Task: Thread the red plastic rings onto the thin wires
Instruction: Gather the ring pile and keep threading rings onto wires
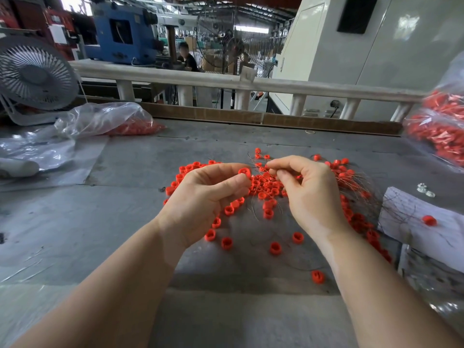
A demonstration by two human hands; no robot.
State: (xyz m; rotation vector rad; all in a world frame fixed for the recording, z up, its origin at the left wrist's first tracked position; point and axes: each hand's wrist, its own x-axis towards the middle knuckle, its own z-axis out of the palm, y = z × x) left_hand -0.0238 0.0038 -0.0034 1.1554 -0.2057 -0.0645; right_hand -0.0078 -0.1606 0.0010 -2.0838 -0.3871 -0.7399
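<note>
Several loose red plastic rings lie scattered in a heap on the grey table. My left hand pinches one red ring between thumb and forefinger, raised above the heap. My right hand pinches a thin wire at its fingertips, right beside that ring. A bundle of thin wires fans out on the table to the right of my right hand, partly hidden by it.
A clear bag with red parts lies at the back left, beside a grey fan. More bagged red parts sit at the right edge. White paper carries one ring on the right. A white rail bounds the back.
</note>
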